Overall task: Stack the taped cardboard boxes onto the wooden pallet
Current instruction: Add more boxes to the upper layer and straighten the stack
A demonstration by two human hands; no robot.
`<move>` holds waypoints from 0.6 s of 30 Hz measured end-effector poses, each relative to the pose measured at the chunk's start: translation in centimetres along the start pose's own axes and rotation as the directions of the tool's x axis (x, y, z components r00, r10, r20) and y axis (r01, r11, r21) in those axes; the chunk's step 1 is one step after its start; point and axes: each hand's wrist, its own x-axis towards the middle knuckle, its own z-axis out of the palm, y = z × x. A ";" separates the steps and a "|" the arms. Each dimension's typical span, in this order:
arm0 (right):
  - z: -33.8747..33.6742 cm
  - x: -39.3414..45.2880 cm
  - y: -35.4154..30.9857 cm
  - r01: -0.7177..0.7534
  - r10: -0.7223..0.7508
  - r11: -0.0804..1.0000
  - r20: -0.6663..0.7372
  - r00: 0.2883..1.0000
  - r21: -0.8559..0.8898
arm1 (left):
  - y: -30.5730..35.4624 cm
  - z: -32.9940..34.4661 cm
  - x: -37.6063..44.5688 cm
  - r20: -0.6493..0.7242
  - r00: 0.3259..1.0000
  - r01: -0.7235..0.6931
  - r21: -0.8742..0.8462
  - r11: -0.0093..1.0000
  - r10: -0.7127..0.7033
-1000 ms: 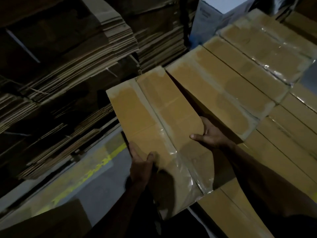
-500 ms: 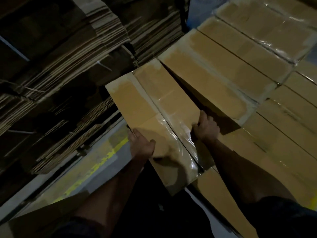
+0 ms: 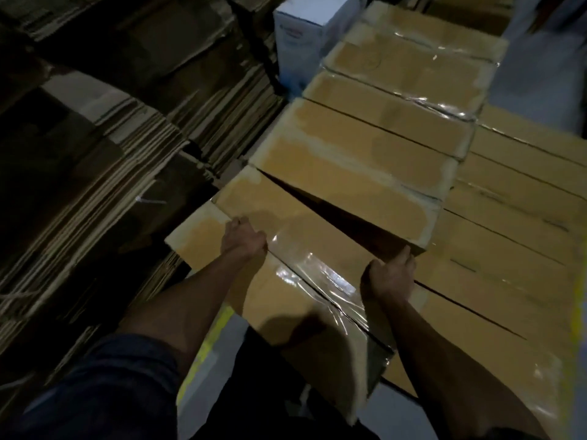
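The left hand (image 3: 243,238) rests on top of the taped cardboard box (image 3: 305,249), fingers curled over its centre seam; the right hand (image 3: 389,274) grasps the box's right edge. The box sits tilted against the stacked taped boxes (image 3: 365,160); flattened cardboard piles (image 3: 95,154) lie to the left.

Below me the grey concrete floor (image 3: 206,404) shows in a narrow strip, crossed by a yellow painted line (image 3: 213,339). To the left of that line, tall bundles of flattened brown cardboard sheets (image 3: 95,192) appear to stand on the floor. To the line's right sits the layer of long brown taped cardboard boxes (image 3: 508,249); what carries them is hidden. Well beyond the line stands a white carton (image 3: 301,39), its base hidden.
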 end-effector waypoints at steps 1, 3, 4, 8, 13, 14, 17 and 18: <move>0.3 0.6 -0.4 -0.059 0.061 0.997 -0.045 0.997 0.047 | 0.4 -0.5 1.8 -0.015 1.000 -0.010 -0.002 1.000 0.010; 1.2 1.9 -1.0 -0.160 0.175 0.979 -0.114 0.978 0.127 | 1.4 -1.4 5.6 -0.049 0.998 -0.048 0.018 0.999 0.049; 1.5 2.5 -1.4 -0.191 0.211 0.970 -0.131 0.969 0.150 | 1.9 -1.9 7.2 -0.067 0.996 -0.062 0.033 0.998 0.064; 2.7 5.6 -2.4 -0.311 0.363 0.917 -0.199 0.910 0.248 | 4.0 -2.9 13.9 -0.079 0.994 -0.072 0.025 0.997 0.074; 3.1 9.1 -2.3 -0.392 0.494 0.829 -0.194 0.848 0.399 | 4.8 -2.8 20.4 0.007 1.000 0.028 -0.094 0.995 -0.027; 2.9 9.6 -2.3 -0.403 0.512 0.809 -0.176 0.841 0.428 | 4.3 -2.2 22.1 0.035 0.999 0.042 -0.123 0.991 -0.038; 3.0 11.0 -1.5 -0.396 0.525 0.777 -0.157 0.836 0.489 | 4.8 -2.3 23.8 0.097 0.993 0.078 -0.164 0.983 -0.063; 3.2 11.2 -1.1 -0.388 0.523 0.776 -0.163 0.836 0.497 | 5.3 -2.8 23.5 0.120 0.991 0.083 -0.162 0.983 -0.064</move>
